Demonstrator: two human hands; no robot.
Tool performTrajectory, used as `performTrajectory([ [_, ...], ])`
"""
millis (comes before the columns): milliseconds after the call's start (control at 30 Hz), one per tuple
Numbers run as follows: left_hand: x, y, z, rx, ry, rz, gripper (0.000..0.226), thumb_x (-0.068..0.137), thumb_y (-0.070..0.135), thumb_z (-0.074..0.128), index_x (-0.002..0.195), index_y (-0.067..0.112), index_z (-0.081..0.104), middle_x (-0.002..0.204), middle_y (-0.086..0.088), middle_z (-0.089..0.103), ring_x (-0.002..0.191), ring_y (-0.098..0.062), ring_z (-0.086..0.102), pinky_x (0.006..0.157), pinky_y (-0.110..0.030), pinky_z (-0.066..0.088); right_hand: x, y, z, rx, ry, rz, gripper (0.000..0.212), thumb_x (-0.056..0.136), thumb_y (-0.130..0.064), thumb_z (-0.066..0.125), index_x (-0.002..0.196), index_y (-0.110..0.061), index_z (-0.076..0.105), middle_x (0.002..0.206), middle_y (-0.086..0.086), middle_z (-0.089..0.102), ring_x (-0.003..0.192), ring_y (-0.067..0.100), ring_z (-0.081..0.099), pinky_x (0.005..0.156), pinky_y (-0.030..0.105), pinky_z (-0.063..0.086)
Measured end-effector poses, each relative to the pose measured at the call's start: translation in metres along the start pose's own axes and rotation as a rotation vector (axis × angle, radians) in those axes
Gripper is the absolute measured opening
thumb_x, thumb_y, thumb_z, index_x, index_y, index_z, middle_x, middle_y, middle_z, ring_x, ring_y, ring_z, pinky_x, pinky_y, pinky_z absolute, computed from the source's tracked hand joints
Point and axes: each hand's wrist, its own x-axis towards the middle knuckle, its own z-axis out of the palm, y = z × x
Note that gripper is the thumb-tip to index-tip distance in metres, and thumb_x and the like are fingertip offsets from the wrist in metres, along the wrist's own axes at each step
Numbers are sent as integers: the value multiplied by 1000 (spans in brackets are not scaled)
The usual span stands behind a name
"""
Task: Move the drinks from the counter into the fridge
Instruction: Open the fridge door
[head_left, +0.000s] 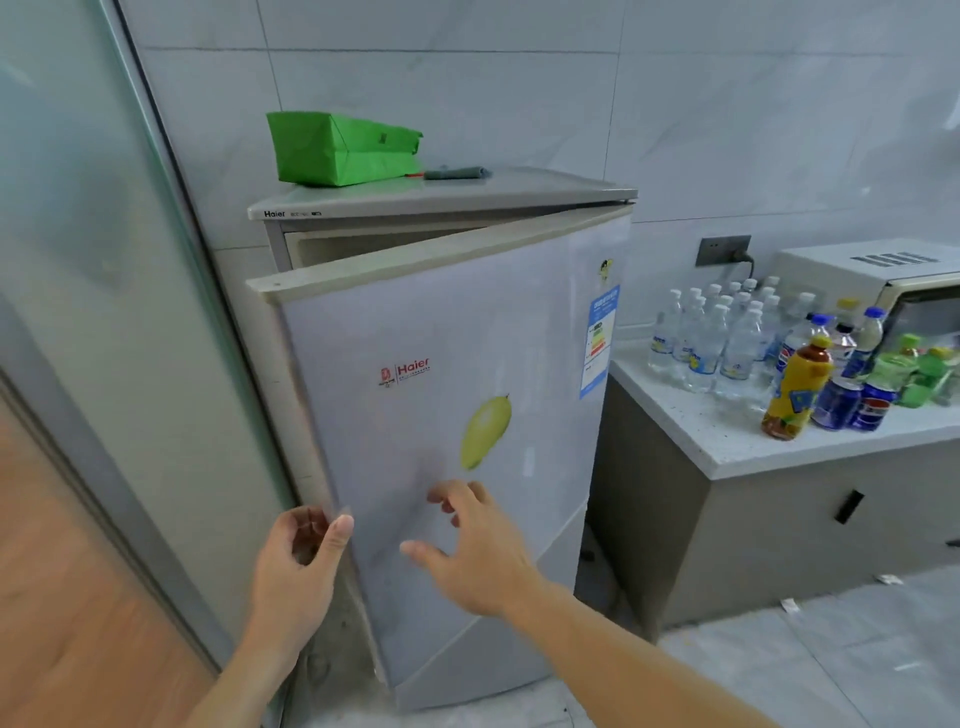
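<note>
grey fridge door (441, 415) edge in left hand (298, 561).

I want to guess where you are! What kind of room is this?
Probably a small kitchen or pantry corner. A fridge with its door ajar stands against a tiled wall, beside a counter crowded with drink bottles, with what looks like a microwave behind.

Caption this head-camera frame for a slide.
Left hand grips the edge of the partly open fridge door, right hand open near it; drinks wait on the counter.
</note>
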Motion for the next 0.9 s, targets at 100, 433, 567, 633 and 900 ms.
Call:
performTrajectory([
  [100, -66, 15, 9, 41, -7, 44, 10, 87, 18, 70, 87, 26, 64, 81, 7, 71, 74, 3, 66, 65, -3, 45, -55, 7, -10, 63, 55, -26, 64, 75, -71, 61, 123, -32, 47, 116, -14, 47, 107, 6, 52, 93, 23, 44],
  [433, -218, 63, 87, -14, -460, 99, 26, 93, 19, 67, 102, 43, 71, 99, 9, 75, 87, -13, 70, 76, -28, 58, -210, 76, -86, 185, 413, 97, 55, 75, -64, 64, 117, -35, 42, 113, -15, 47, 105, 4, 51, 88, 24, 47],
  [567, -236, 76, 125, -22, -482, 92, 27, 93, 26, 66, 100, 52, 66, 96, 17, 73, 90, -6, 68, 73, -15, 53, -235, 113, -129, 244, 512, 184, 49, 74, -64, 62, 112, -39, 41, 107, -13, 53, 94, 4, 58, 75, 22, 52],
  [633, -239, 79, 145, -37, -483, 73, 25, 93, 29, 65, 98, 53, 65, 95, 18, 73, 89, -4, 68, 74, -18, 53, -246, 135, -148, 265, 559, 196, 43, 80, -64, 60, 110, -38, 43, 102, -11, 57, 89, 6, 60, 71, 22, 54],
  [900, -216, 71, 255, -128, -567, 0, 22, 92, 30, 65, 93, 52, 69, 89, 12, 74, 86, -13, 69, 72, -30, 60, -244, 234, -226, 330, 718, 272, 16, 92, -36, 49, 108, -35, 48, 81, -5, 52, 70, -1, 51, 66, 8, 42],
])
